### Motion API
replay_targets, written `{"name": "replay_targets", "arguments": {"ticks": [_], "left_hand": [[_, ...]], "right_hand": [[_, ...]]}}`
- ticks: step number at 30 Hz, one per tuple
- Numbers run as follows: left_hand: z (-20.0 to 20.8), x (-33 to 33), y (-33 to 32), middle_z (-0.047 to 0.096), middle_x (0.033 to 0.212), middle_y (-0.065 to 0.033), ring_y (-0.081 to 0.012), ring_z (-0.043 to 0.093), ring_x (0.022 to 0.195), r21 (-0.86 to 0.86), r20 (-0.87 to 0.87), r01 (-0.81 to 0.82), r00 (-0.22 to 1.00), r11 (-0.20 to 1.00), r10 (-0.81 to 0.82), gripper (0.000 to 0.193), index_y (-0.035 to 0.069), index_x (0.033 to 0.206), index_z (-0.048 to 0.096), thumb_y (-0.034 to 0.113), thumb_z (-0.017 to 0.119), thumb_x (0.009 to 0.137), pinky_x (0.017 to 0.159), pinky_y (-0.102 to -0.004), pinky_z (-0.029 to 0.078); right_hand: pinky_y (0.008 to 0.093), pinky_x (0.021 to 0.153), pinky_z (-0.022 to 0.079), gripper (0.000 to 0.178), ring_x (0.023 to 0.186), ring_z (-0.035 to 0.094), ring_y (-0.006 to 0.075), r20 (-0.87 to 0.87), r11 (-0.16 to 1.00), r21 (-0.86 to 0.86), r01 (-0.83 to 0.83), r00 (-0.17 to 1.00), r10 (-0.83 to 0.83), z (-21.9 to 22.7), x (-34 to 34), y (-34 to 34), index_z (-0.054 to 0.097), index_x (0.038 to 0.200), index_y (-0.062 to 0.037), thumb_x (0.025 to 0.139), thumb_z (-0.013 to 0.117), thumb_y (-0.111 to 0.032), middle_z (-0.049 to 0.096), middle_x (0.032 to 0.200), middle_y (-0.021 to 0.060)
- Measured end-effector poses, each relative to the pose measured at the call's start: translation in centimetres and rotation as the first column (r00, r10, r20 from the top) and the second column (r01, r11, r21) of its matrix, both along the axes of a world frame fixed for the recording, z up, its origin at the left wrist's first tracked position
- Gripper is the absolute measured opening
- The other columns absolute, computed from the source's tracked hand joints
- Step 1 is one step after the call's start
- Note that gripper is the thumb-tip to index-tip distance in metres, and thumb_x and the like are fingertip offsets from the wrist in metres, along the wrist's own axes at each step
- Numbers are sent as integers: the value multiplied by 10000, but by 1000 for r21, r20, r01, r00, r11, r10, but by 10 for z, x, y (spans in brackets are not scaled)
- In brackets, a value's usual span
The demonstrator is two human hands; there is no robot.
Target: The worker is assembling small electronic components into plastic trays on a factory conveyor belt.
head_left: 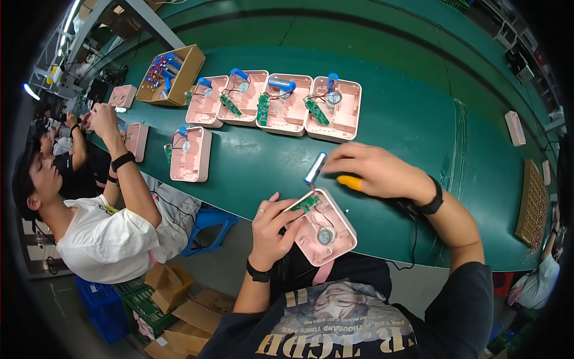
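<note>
A pink plastic housing [344, 250] lies tilted at the near table edge, holding a round silver speaker [325, 236] and a green circuit board [309, 203]. My left hand [274, 230] grips its left side, fingertips at the board. Wires run from the board to a blue-and-silver cylindrical battery [315, 167] beyond the housing. My right hand [376, 170] is just right of the battery, fingers stretched toward it; I cannot tell whether they touch. Something yellow [350, 182] shows at its thumb; whether it is a thumb cover or a tool is unclear.
Several pink housings [350, 122] with boards, speakers and blue batteries stand in a row beyond; another [201, 170] is nearer left. A cardboard box [190, 69] contains batteries. A black cord [414, 242] hangs over the edge. A co-worker [113, 227] sits left. A tan tray [531, 206] lies far right.
</note>
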State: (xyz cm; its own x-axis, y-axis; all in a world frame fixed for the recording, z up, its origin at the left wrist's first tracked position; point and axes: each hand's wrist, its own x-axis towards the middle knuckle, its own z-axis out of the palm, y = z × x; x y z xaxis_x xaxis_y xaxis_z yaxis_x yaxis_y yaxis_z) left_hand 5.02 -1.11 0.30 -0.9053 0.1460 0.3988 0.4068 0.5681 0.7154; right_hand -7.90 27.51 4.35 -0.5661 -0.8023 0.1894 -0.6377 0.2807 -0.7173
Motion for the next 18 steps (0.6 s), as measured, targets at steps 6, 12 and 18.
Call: {"name": "replay_targets", "arguments": {"ticks": [6,12,18], "left_hand": [[8,-5,-6,748,1039,-124,-324,685,884,-106,-15,15,1000,994,-16,121,39,950,793,63,816,834,1030,-504,556],[8,3,8,710,1026,-123,-340,667,919,-183,24,-270,960,945,279,125,35,968,761,68,810,858,943,-462,549],[26,0,19,703,1104,-123,-355,653,1025,-130,-5,-296,955,946,298,173,34,1013,744,109,822,877,922,-444,546]], "right_hand": [[424,979,554,263,1084,696,301,-451,908,417,47,878,161,4,-10,-57,737,1177,-34,924,741,-106,708,1080,113],[410,894,582,231,1008,715,299,-301,923,310,229,944,-133,18,6,-30,726,1129,-6,915,763,-82,701,1047,117],[372,769,589,279,889,723,278,86,957,27,290,953,-292,31,29,-30,769,1157,-1,891,820,-64,715,1045,127]]}}
